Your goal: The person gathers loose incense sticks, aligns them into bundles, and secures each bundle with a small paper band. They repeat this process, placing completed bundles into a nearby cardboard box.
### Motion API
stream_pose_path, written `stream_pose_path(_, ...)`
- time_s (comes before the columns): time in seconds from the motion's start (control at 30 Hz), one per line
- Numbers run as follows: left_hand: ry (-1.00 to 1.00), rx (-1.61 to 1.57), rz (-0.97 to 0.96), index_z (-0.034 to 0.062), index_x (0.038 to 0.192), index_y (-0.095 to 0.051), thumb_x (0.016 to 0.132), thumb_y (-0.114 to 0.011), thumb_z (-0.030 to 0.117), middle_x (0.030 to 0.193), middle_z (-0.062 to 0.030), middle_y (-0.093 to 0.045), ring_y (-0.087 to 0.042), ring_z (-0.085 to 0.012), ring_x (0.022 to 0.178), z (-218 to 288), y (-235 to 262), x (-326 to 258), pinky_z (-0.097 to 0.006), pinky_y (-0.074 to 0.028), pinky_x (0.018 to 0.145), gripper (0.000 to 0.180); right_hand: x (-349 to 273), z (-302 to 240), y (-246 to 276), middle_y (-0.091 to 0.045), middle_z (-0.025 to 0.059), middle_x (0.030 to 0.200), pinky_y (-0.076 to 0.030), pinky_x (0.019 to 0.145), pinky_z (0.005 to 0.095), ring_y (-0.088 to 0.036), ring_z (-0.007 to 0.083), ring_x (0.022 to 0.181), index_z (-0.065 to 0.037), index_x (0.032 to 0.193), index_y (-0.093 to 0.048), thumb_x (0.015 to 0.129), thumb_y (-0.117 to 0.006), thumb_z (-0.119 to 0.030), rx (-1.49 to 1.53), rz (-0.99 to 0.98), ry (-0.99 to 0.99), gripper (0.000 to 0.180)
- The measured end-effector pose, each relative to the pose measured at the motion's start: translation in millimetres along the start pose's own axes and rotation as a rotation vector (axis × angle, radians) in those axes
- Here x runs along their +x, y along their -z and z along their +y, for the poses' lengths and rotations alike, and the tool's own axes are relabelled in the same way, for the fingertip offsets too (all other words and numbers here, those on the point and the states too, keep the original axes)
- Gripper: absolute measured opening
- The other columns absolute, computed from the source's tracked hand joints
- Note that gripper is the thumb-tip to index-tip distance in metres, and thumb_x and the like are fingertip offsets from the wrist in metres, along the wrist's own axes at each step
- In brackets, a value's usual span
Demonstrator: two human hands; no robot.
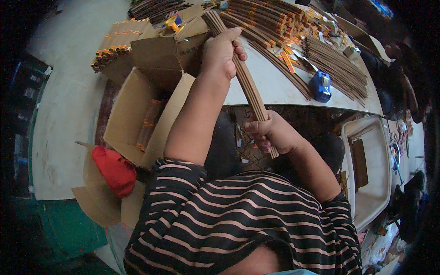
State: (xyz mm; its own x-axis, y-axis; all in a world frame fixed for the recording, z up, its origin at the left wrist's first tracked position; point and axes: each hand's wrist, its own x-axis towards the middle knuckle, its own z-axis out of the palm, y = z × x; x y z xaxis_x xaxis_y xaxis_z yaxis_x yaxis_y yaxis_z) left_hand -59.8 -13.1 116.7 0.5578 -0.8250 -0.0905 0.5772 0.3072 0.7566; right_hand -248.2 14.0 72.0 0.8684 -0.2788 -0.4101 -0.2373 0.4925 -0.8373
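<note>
Fingers [238,46] wrapping stick bundle [250,85], both hands

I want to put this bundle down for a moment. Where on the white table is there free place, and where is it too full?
The white table is bare along its near edge, between the held stick bundle and the blue tape dispenser. The far side is crowded with banded stick bundles, and loose sticks fan over the right end. The open cardboard box on the left holds bundles.

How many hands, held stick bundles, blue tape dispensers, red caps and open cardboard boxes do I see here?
Hands: 2, left hand and right hand
Held stick bundle: 1
Blue tape dispenser: 1
Red cap: 1
Open cardboard box: 1
Total: 6
</note>
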Motion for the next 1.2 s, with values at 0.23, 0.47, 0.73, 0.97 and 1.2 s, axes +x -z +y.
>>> stream_pose_path(0.23,-0.052,0.217,0.172,-0.0007,0.075,-0.049,0.078,-0.061,0.007,0.053,-0.0069,-0.045,-0.042,-0.0171,0.038,-16.8,-19.6,8.2,-0.034,-0.037,0.035,0.014,5.0,14.9,20.0,-0.036,-0.0053,0.048,-0.028,0.029,0.0184,-0.031,0.0039,0.033,-0.010,0.080,-0.044,0.083,-0.054,-0.012,0.488,-0.330,-0.056,0.011)
stream_pose_path(0.47,0.027,0.335,0.223,-0.0022,0.079,-0.050,0.077,-0.061,0.010,0.055,-0.0087,-0.045,-0.044,-0.0177,0.041,-33.8,-37.9,3.5,-0.032,-0.036,0.036,0.016,0.0,34.3,26.6,-0.037,-0.0046,0.049,-0.026,0.029,0.0180,-0.030,0.0036,0.034,-0.010,0.072,-0.045,0.084,-0.054,-0.012,0.764,-0.467,-0.048,0.015)
stream_pose_path(0.73,-0.062,0.061,-0.074,0.0041,0.080,-0.050,0.076,-0.063,0.011,0.054,-0.0034,-0.046,-0.045,-0.0157,0.042,-10.0,-32.8,-41.2,-0.033,-0.039,0.038,0.015,-29.0,24.5,4.2,-0.048,0.0029,0.056,-0.038,0.040,0.0274,-0.043,0.0130,0.042,-0.002,0.082,-0.048,0.077,-0.058,-0.013,-0.422,0.344,0.255,0.015)
stream_pose_path(0.97,-0.255,-0.054,-0.192,0.0103,0.071,-0.047,0.075,-0.065,0.016,0.055,0.0009,-0.042,-0.042,-0.0139,0.045,19.2,-38.5,-93.3,-0.031,-0.039,0.044,0.019,-53.8,28.1,-13.3,-0.057,0.0223,0.071,-0.045,0.059,0.0429,-0.059,0.0363,0.068,-0.003,0.086,-0.047,0.078,-0.057,-0.016,-1.163,0.869,0.464,0.018)
stream_pose_path(1.2,-0.332,-0.037,-0.318,0.0139,0.070,-0.043,0.079,-0.062,0.016,0.053,0.0011,-0.042,-0.041,-0.0136,0.042,9.9,-42.6,-148.0,-0.028,-0.037,0.042,0.022,-64.8,31.6,-26.4,-0.057,0.0242,0.076,-0.044,0.064,0.0452,-0.054,0.0426,0.078,-0.003,0.086,-0.046,0.077,-0.059,-0.016,-1.097,0.819,0.595,0.021)
